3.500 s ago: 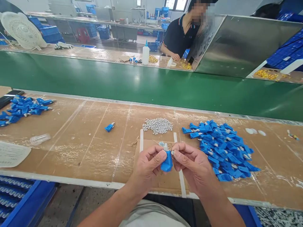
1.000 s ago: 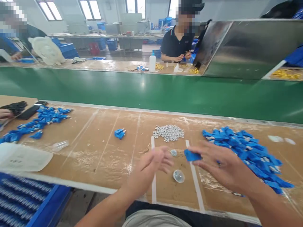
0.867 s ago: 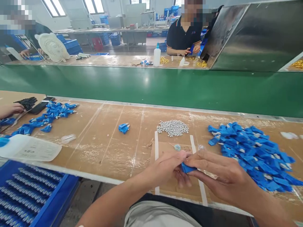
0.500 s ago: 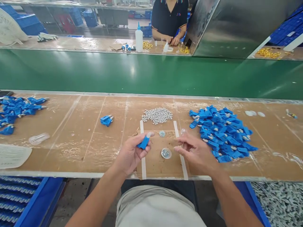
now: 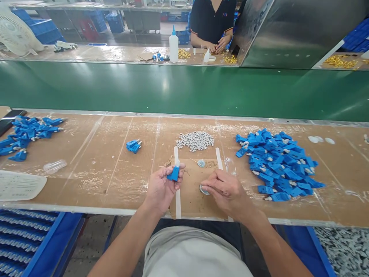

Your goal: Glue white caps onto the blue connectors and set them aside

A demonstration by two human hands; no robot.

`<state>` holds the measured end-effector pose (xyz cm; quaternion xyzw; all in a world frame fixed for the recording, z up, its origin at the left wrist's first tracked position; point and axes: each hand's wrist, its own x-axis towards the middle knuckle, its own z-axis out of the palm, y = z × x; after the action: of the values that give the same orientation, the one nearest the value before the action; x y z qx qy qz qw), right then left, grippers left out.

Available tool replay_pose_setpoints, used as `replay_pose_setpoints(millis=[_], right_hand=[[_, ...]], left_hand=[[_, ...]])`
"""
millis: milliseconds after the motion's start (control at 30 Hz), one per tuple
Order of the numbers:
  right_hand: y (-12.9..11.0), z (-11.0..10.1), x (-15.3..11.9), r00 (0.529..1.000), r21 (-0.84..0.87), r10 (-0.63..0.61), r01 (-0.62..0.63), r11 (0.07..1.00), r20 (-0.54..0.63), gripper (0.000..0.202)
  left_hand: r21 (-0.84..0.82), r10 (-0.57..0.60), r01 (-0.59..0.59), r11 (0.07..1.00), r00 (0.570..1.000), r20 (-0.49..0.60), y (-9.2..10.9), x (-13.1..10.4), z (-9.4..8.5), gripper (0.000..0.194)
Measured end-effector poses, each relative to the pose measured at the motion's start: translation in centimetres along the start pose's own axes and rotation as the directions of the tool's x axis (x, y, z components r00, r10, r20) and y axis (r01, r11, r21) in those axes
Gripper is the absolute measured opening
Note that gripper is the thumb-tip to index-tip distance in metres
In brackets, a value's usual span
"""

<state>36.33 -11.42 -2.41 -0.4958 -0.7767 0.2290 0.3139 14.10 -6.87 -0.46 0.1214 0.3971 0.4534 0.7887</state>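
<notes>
Blue piece, mid-frame, pinched by left hand; right hand at dish, grip unclear; snagged rim could tip it.

Right fingers could pass between the blue pile and grey pellets.

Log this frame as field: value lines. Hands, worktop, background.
left hand: holds blue plastic piece, pale tip up
right hand: fingertips at small round dish
worktop center: grey pellet pile, beyond the hands
worktop right: large blue-piece heap
background: green conveyor belt; white squeeze bottle, blue tip
</notes>
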Motion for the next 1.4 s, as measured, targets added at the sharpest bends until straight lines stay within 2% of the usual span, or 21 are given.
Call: replay_pose_setpoints(millis=[100,233,367,467,533,633,733,833,933,1133,1233,1400], right_hand=[[-0.4,-0.1,0.0,0.996,-0.072,-0.065,0.069,0.995,0.053,0.022],[-0.9,-0.1,0.3,0.994,-0.059,-0.055,0.061,0.996,0.093,0.024],[-1.0,-0.1,0.2,0.998,0.033,-0.017,0.015,0.999,0.063,0.02],[-0.7,-0.3,-0.1,0.993,0.146,0.106,-0.098,0.984,-0.049,0.011],[-0.3,-0.7,-0.3,0.953,0.247,0.252,-0.207,0.947,-0.167,0.006],[0.4,-1.2,-0.5,0.853,0.44,0.445,-0.3,0.846,-0.273,0.013],[0.9,-1.6,-0.5,0.772,0.602,0.551,-0.285,0.746,-0.317,0.018],[0.5,-2.1,-0.3,0.732,0.687,0.586,-0.226,0.691,-0.349,0.018],[-1.2,-2.7,0.1,0.739,0.68,0.535,-0.144,0.719,-0.409,0.014],[-5.4,-3.3,1.3,0.781,0.475,0.264,0.046,0.879,-0.565,0.018],[-6.1,-2.9,1.8,0.798,0.387,0.126,0.142,0.911,-0.59,0.022],[-6.2,-2.6,2.1,0.821,0.375,0.092,0.155,0.914,-0.564,0.023]], left_hand=[[-0.014,-0.03,0.03,0.999,1.0,0.006,-0.2,0.0,0.2,0.025],[-0.018,-0.047,0.047,0.999,0.999,0.011,0.0,-0.2,0.4,0.021],[-0.05,-0.059,0.06,0.997,0.998,0.031,0.3,-0.5,0.5,0.016],[-0.056,-0.07,0.074,0.996,0.995,0.071,0.1,-0.8,0.5,0.013],[-0.06,-0.074,0.079,0.995,0.994,0.086,-0.3,-1.0,0.5,0.008],[-0.066,-0.102,0.111,0.992,0.987,0.121,-0.9,-1.3,0.8,0.008],[-0.041,-0.132,0.143,0.989,0.97,0.204,-1.4,-1.5,1.0,0.015],[0.001,-0.13,0.134,0.991,0.958,0.256,-1.8,-1.6,1.2,0.015],[0.008,-0.108,0.11,0.994,0.952,0.286,-2.2,-1.8,1.5,0.012],[-0.025,-0.17,0.182,0.983,0.956,0.239,-1.9,-2.9,2.6,0.017],[0.015,-0.184,0.187,0.982,0.947,0.263,-1.8,-3.3,2.9,0.021],[0.0,-0.194,0.202,0.979,0.941,0.278,-1.8,-3.6,2.9,0.02]])
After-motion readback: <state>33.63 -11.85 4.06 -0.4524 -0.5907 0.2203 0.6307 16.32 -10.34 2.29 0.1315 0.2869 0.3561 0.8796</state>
